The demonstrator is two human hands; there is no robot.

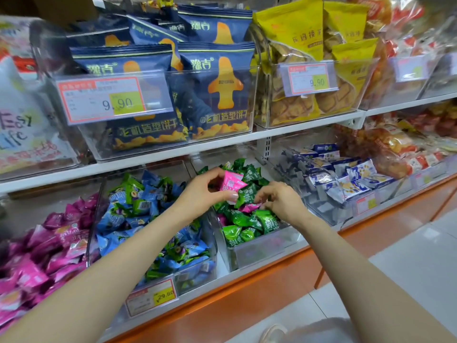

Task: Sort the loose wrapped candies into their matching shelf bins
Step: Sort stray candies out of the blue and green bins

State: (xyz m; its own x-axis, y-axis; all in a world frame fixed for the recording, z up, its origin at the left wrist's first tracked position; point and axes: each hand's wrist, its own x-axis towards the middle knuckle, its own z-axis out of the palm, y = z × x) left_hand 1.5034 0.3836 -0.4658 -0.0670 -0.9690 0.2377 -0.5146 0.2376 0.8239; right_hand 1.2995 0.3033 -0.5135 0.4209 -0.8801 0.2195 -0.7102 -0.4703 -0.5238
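Left hand [200,191]: raised over the back of the green-candy bin, thumb and fingers curled narrow, pinching a pink wrapped candy by its lower edge.
Pink wrapped candy [231,183]: off the pile, tilted, at 2 o'clock from the left palm, above the green ones.
Right hand [282,201]: at 3 o'clock from the left hand, low over the same bin, fingers bent down and close together, tips at a second pink candy; whether they actually pinch it cannot be told.
Second pink candy [248,207]: lies among the green candies, at 9 o'clock from the right fingertips, partly covered.
Green candies [247,221]: heaped in a clear bin [259,246] on the lower shelf, under both hands.
Blue and green candies [118,219]: mixed in the neighbouring clear bin at 9 o'clock from the green one; a price tag [151,297] on its front reads 29.80.
Pink candies [37,256]: a full pile further on at 9 o'clock, by the frame's left edge.
Blue-and-white packets [346,179]: in the bin at 3 o'clock from the green one.
Upper shelf: navy biscuit bags [217,90] at 12 o'clock from the hands, yellow bags [296,28] at 1 o'clock, both bins tagged 9.90.
Shelf base [247,293]: orange, running below the bins.
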